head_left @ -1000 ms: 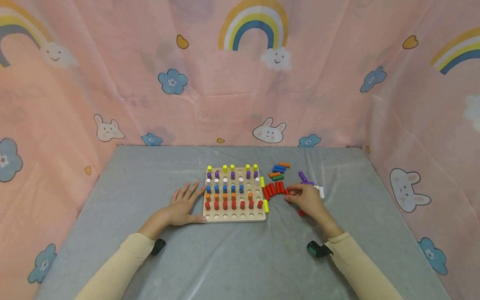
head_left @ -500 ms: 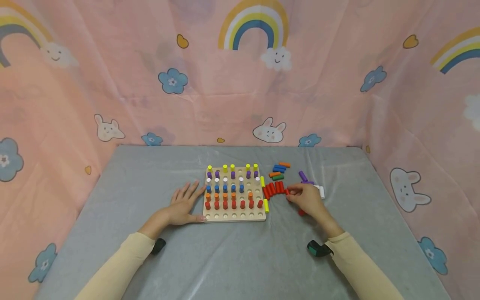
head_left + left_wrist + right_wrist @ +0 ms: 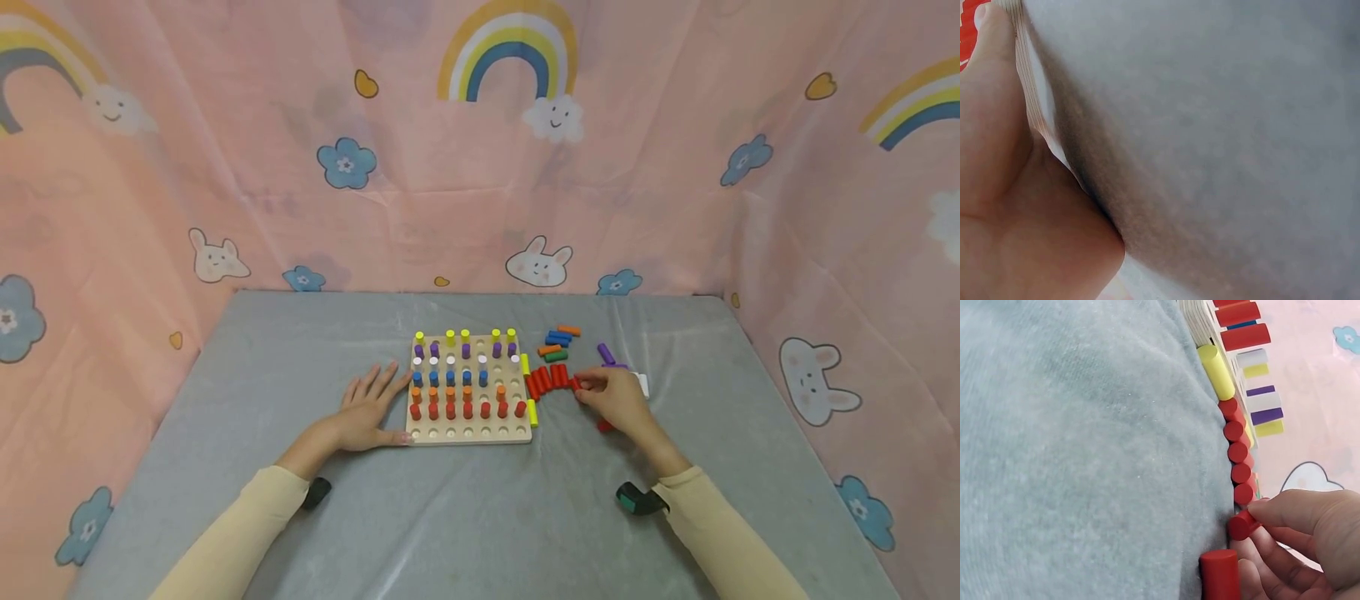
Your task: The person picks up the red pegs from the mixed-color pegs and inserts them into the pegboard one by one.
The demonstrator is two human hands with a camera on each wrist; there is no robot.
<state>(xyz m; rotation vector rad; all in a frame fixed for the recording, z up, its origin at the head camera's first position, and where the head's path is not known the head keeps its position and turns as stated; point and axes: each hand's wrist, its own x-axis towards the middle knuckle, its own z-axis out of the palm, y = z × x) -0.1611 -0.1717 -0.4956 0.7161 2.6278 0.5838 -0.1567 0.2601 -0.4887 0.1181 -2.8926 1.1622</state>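
My left hand (image 3: 365, 419) rests against the left edge of a wooden pegboard (image 3: 477, 440), fingers spread and thumb at its near left corner. Rows of yellow, purple, white, blue, orange and red pegs stand in the board; the nearest row of holes holds none. To the right of the board, my right hand (image 3: 619, 398) pinches a red peg (image 3: 1242, 525) between thumb and fingers. That peg lies at the end of a line of red pegs (image 3: 1237, 452) on the cloth. In the left wrist view, only part of the left hand (image 3: 1010, 187) and the board's edge show.
Two yellow pegs (image 3: 532, 412) lie along the board's right edge. Behind the red line are loose blue, orange and green pegs (image 3: 556, 356). Purple pegs (image 3: 606, 353) and a white peg (image 3: 642, 385) lie beyond my right hand, and another red peg (image 3: 1220, 575) is beneath it.
My right hand has shifted very slightly to the right, still pinching the red peg. The left hand and the board have stayed in place.
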